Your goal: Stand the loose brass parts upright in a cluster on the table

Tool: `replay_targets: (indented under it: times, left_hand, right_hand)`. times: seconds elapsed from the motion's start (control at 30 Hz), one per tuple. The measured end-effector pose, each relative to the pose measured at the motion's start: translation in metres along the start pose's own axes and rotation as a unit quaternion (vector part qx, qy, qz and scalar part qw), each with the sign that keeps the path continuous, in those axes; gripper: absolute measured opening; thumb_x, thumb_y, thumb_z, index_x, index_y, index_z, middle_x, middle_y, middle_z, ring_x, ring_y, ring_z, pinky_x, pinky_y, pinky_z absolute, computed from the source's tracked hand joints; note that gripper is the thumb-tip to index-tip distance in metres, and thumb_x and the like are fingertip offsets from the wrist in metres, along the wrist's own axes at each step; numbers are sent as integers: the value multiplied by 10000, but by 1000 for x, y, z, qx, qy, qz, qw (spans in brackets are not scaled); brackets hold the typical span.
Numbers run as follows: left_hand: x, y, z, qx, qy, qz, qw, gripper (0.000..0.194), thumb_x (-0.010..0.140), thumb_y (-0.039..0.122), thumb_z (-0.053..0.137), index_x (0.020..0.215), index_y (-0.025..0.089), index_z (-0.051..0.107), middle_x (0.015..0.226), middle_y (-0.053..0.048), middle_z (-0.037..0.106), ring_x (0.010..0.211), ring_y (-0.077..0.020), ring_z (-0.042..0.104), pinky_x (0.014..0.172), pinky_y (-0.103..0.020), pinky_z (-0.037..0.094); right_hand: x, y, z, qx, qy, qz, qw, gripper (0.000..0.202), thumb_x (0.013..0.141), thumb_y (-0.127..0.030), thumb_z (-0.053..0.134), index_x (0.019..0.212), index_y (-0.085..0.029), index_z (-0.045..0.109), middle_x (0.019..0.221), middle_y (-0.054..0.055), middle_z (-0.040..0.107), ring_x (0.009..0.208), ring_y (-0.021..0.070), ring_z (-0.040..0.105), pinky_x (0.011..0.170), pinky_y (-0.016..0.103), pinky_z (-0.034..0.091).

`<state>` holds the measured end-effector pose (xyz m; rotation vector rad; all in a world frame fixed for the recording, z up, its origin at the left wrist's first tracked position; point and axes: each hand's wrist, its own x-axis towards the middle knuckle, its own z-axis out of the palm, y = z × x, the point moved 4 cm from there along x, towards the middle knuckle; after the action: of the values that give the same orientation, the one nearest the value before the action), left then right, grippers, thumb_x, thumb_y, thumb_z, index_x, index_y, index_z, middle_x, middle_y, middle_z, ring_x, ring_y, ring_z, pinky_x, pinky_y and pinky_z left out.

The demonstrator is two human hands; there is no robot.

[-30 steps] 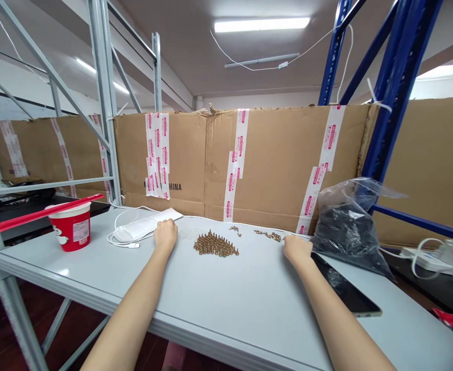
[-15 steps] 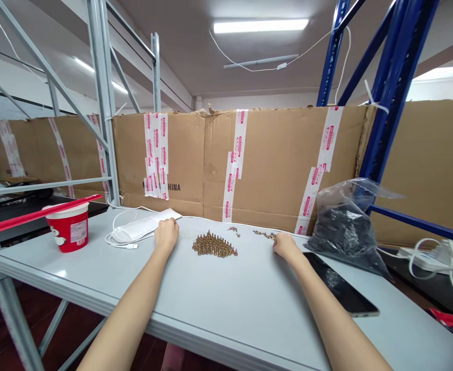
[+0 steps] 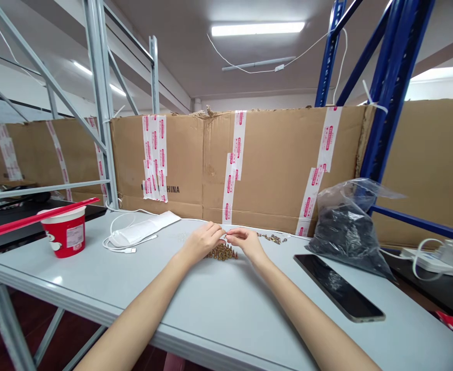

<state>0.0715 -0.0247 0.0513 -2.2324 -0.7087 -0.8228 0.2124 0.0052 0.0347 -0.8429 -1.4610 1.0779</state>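
Note:
Over the small brass-coloured pieces (image 3: 221,252) standing in a cluster on the table, my left hand (image 3: 205,240) and my right hand (image 3: 245,242) meet at their fingertips. Both hands are closed in a pinch; whatever lies between the fingers is too small to name. The left hand hides the cluster's left and back part. To the right of my right hand, more small brass-coloured pieces (image 3: 274,239) lie loose near the cardboard. Faint clear bits (image 3: 180,236) lie left of my left hand.
A red cup (image 3: 64,234) stands at the left, beside a white pouch (image 3: 143,231) with a white cable. At the right lie a black phone (image 3: 338,286) and a clear bag of dark material (image 3: 344,234). A cardboard wall (image 3: 280,170) closes off the table's back.
My left hand has moved right from beside the white pouch, and my right hand has moved left from the loose pieces. They now meet above the cluster. The phone shows more fully.

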Motion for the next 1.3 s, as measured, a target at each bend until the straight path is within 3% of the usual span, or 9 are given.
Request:
replay_targets:
  times: [0.2,0.4,0.57,0.7,0.8,0.93,1.13,1.2,1.3]
  left_hand:
    - [-2,2,-2,9,27,7,1000,176,907,220,364,869,157,524,786,-37,559,741,-137,483,686,-257,411]
    - [-2,1,-3,17,28,-8,999,217,912,181,316,938,167,531,784,-39,553,738,-135,474,683,-251,398]
    - [-2,0,-4,40,0,-4,999,267,895,118,278,940,177,534,818,-50,546,730,-142,455,666,-258,382]
    - [-3,-2,-3,41,-24,-3,999,244,910,183,292,842,178,526,768,-36,518,696,-143,434,637,-257,361]
    - [-4,-4,-2,34,-34,-2,999,224,919,255,308,883,173,513,755,-31,501,705,-148,438,632,-260,358]
    - [-5,-4,-1,54,-41,4,998,254,914,152,255,951,173,506,750,-29,500,691,-146,437,626,-262,349]
    - [-5,-3,1,62,-42,6,997,259,926,255,290,794,170,497,696,-19,484,656,-139,439,586,-254,330]
    - [-6,-4,2,55,-39,-1,998,249,927,298,299,844,165,493,698,-13,483,649,-135,446,584,-250,335]
    - [-7,-4,2,70,-27,10,997,206,928,218,283,937,166,482,702,-6,483,642,-131,451,577,-247,330]
  right_hand:
    - [-3,-1,5,-9,25,-17,1000,368,441,-438,771,627,-166,609,653,41,658,670,179,610,732,343,480]
    - [-5,-7,5,6,2,-20,1000,350,479,-461,751,629,-174,620,732,41,681,750,187,622,807,360,463]
    - [-8,-11,5,5,3,-5,1000,369,471,-449,758,688,-185,620,723,28,671,765,189,623,793,354,463]
    - [-10,-12,8,20,-12,11,1000,380,460,-416,774,694,-187,583,668,8,644,713,171,617,774,331,457]
    - [-11,-15,9,24,-13,9,1000,381,476,-417,766,704,-188,563,654,-1,631,696,162,608,772,324,450]
    - [-12,-17,8,15,-5,-2,1000,390,479,-432,758,691,-189,538,638,-9,611,694,157,596,758,313,446]
    - [-13,-16,9,26,-20,9,999,415,476,-431,765,681,-192,494,670,1,611,705,160,592,744,304,441]
    - [-13,-17,9,25,-11,10,1000,409,486,-422,763,687,-191,492,654,-9,602,699,151,584,754,300,430]
    - [-14,-20,8,24,1,9,1000,400,486,-408,766,681,-189,494,632,-23,585,677,136,567,755,293,413]
